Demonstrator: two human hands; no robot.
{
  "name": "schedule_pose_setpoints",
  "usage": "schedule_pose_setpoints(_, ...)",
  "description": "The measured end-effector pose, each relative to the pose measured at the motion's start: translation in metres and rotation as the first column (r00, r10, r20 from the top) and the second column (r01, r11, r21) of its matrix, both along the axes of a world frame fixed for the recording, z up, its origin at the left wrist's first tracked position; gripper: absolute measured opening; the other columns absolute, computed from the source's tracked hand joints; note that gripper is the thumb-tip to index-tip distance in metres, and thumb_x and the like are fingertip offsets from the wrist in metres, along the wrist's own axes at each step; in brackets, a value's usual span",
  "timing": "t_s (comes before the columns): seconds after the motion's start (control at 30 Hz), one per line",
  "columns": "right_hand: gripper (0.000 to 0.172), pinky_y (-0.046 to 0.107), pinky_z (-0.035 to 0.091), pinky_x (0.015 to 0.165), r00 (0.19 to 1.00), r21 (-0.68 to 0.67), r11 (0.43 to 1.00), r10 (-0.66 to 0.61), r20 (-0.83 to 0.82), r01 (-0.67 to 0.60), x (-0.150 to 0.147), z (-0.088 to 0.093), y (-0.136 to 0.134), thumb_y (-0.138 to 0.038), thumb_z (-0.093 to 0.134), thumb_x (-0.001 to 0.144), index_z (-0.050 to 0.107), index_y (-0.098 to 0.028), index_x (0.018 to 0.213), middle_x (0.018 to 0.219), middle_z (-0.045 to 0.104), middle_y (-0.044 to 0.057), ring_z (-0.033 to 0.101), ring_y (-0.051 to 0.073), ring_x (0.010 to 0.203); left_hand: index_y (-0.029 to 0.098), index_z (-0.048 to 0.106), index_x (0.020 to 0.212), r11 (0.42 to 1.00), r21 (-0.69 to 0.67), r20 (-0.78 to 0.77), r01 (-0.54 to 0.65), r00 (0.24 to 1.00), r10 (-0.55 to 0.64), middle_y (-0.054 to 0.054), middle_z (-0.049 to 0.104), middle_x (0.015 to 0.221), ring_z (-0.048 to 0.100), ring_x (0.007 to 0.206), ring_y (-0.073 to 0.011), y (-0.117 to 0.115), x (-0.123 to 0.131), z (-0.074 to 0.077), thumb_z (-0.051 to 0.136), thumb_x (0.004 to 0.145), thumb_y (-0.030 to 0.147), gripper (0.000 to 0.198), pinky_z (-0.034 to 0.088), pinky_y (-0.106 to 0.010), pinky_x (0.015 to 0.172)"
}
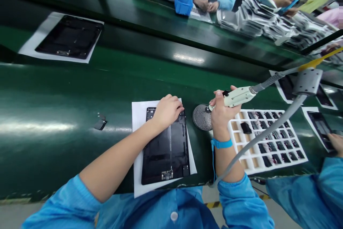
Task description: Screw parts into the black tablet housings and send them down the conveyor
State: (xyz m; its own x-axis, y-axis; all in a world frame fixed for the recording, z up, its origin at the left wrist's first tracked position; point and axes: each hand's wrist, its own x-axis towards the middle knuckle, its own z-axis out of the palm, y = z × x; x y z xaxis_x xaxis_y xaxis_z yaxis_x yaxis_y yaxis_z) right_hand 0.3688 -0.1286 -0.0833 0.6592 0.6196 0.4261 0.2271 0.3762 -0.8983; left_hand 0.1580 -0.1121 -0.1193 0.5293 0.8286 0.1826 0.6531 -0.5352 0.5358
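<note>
In the head view a black tablet housing (166,150) lies on a white sheet (137,182) before me, a small circuit board at its near end. My left hand (168,109) rests over its far right corner, with the fingers curled onto it. My right hand (224,109) is closed around a pale green electric screwdriver (239,96). The screwdriver points left, its tip at the rim of a round metal dish (203,117) with a dimpled surface. Whether a screw sits on the tip is too small to tell. A blue wrist strap (222,144) circles my right wrist.
A white compartment tray (268,170) of small black parts stands at the right, under the grey hose (257,139). Small black pieces (100,124) lie at left. Another tablet housing (71,36) lies farther back. A co-worker's hand (336,143) is at far right; others sit opposite.
</note>
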Motion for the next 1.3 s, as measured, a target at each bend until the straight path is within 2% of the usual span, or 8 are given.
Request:
schedule_pose_setpoints(0.17, 0.061, 0.029, 0.050, 0.045, 1.000, -0.005, 1.000, -0.004, 0.013, 0.004, 0.001, -0.001, 0.001, -0.049, 0.088, 0.085, 0.058, -0.025, 0.132, 0.082, 0.072, -0.007, 0.054, 0.010, 0.047, 0.021, 0.086, 0.100, 1.000, -0.005, -0.007, -0.004, 1.000, 0.004, -0.009, 0.076, 0.098, 0.062, 0.101, -0.0290, -0.001, 0.001, 0.002, 0.073, 0.108, 0.024, 0.016, 0.048, -0.041, 0.087)
schedule_pose_setpoints(0.3, 0.056, 0.029, 0.051, 0.045, 1.000, 0.041, 0.999, -0.007, 0.000, 0.007, -0.001, 0.011, -0.002, -0.046, 0.089, 0.085, 0.059, -0.026, 0.127, 0.082, 0.074, -0.007, 0.055, 0.009, 0.046, 0.020, 0.088, 0.101, 1.000, -0.030, -0.012, -0.010, 1.000, 0.010, -0.009, 0.076, 0.097, 0.062, 0.100, -0.0292, 0.000, 0.001, 0.005, 0.073, 0.109, 0.024, 0.016, 0.048, -0.042, 0.087)
schedule_pose_setpoints(0.4, 0.052, 0.027, 0.052, 0.047, 1.000, 0.132, 0.991, -0.002, -0.024, 0.005, -0.017, 0.029, -0.005, -0.043, 0.088, 0.088, 0.059, -0.027, 0.128, 0.088, 0.076, -0.006, 0.052, 0.007, 0.045, 0.019, 0.088, 0.100, 0.999, -0.052, -0.024, 0.001, 1.000, -0.002, -0.010, 0.075, 0.093, 0.062, 0.097, -0.0287, 0.001, 0.002, 0.007, 0.074, 0.108, 0.025, 0.018, 0.049, -0.041, 0.086)
schedule_pose_setpoints(0.5, 0.051, 0.027, 0.053, 0.048, 0.997, 0.100, 0.992, 0.081, -0.014, -0.079, -0.046, 0.039, -0.006, -0.046, 0.087, 0.090, 0.060, -0.029, 0.129, 0.091, 0.076, -0.005, 0.053, 0.006, 0.046, 0.017, 0.089, 0.100, 0.998, -0.063, -0.044, 0.011, 0.999, -0.014, -0.011, 0.074, 0.092, 0.063, 0.096, -0.0289, 0.003, 0.002, 0.008, 0.076, 0.108, 0.027, 0.018, 0.049, -0.041, 0.085)
schedule_pose_setpoints(0.73, 0.050, 0.027, 0.053, 0.047, 0.966, -0.015, 0.966, 0.259, -0.025, -0.259, -0.089, 0.014, -0.003, -0.050, 0.088, 0.090, 0.060, -0.027, 0.125, 0.087, 0.075, -0.007, 0.056, 0.007, 0.045, 0.015, 0.087, 0.095, 0.999, -0.029, -0.073, 0.026, 0.997, -0.028, -0.011, 0.074, 0.090, 0.062, 0.091, -0.0286, 0.003, 0.004, 0.010, 0.069, 0.107, 0.018, 0.021, 0.047, -0.041, 0.082)
schedule_pose_setpoints(0.97, 0.052, 0.025, 0.052, 0.047, 0.969, 0.010, 0.969, 0.248, -0.017, -0.248, -0.089, 0.007, 0.001, -0.052, 0.090, 0.089, 0.061, -0.026, 0.123, 0.083, 0.075, -0.007, 0.055, 0.006, 0.044, 0.015, 0.085, 0.089, 0.998, -0.043, -0.070, 0.038, 0.997, -0.041, -0.012, 0.075, 0.092, 0.062, 0.091, -0.0285, 0.003, 0.005, 0.012, 0.067, 0.104, 0.014, 0.023, 0.047, -0.042, 0.082)
schedule_pose_setpoints(1.13, 0.055, 0.026, 0.054, 0.049, 0.972, -0.057, 0.970, 0.235, -0.017, -0.236, -0.090, 0.007, -0.003, -0.048, 0.091, 0.085, 0.064, -0.024, 0.126, 0.081, 0.073, -0.007, 0.058, 0.008, 0.046, 0.015, 0.086, 0.094, 0.998, -0.045, -0.080, 0.040, 0.996, -0.043, -0.012, 0.078, 0.095, 0.066, 0.094, -0.0290, 0.000, 0.006, 0.011, 0.065, 0.107, 0.016, 0.025, 0.050, -0.042, 0.085)
schedule_pose_setpoints(1.3, 0.057, 0.035, 0.063, 0.063, 0.988, -0.160, 0.979, 0.142, 0.066, -0.130, -0.085, -0.004, -0.011, -0.050, 0.092, 0.078, 0.073, -0.020, 0.123, 0.080, 0.073, -0.002, 0.066, 0.015, 0.055, 0.017, 0.086, 0.099, 0.999, 0.014, -0.091, 0.047, 0.995, -0.046, -0.011, 0.080, 0.099, 0.069, 0.091, -0.0271, -0.002, 0.010, -0.002, 0.064, 0.110, 0.024, 0.025, 0.053, -0.041, 0.082)
